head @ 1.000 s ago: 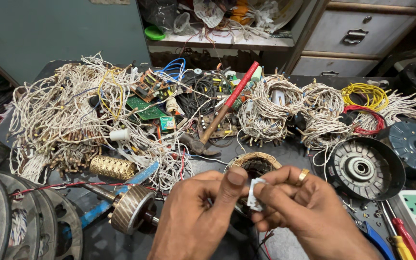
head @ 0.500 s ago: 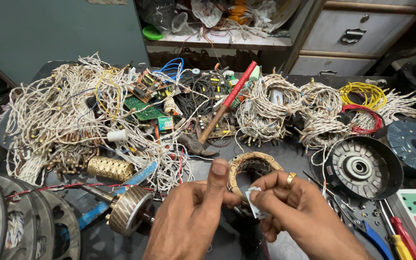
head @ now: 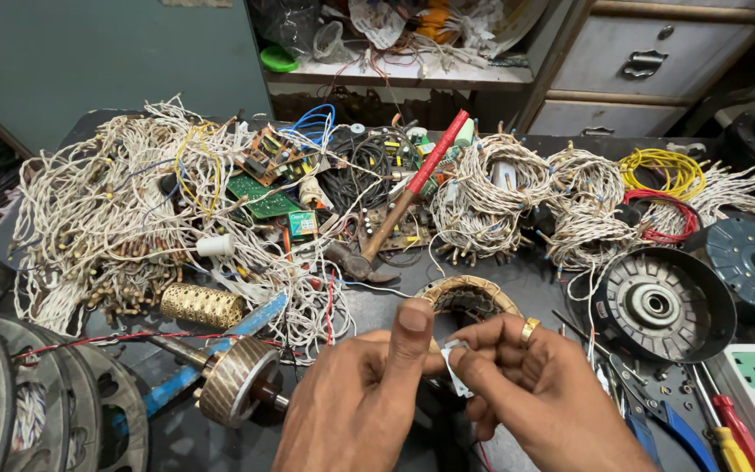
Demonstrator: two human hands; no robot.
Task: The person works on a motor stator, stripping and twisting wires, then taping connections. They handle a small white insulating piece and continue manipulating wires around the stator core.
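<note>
Where the two hands meet low over the dark worktop (head: 517, 288), a small white strip (head: 454, 365), paper or tape by the look of it, is pinched between them. The right hand (head: 539, 393) has it at the fingertips, fingers curled in tight and a gold ring (head: 529, 329) showing on one of them; the left hand (head: 369, 393) comes in from the other side, closed around into a loose fist with the thumb (head: 412, 328) standing straight up against the strip's upper end. The strip runs roughly up and down, hanging a little below the right fingertips, so both hands are on it and neither is nearer. Both wrists come up from the near edge, angled inward toward each other.

Just beyond the hands, almost touching the raised thumb, lies a wound stator ring (head: 469, 297), its copper-coloured coil circling a dark core. To the left of the left hand sits a ribbed rotor on a shaft (head: 236, 380), and past that a small brass mesh cylinder (head: 203, 305). To the right of the right hand rests a black round motor housing (head: 664, 304). Farther off, a red-handled hammer (head: 412, 197) lies slantwise among heaps of pale tangled wire (head: 107, 218) and green circuit boards (head: 259, 199).
</note>
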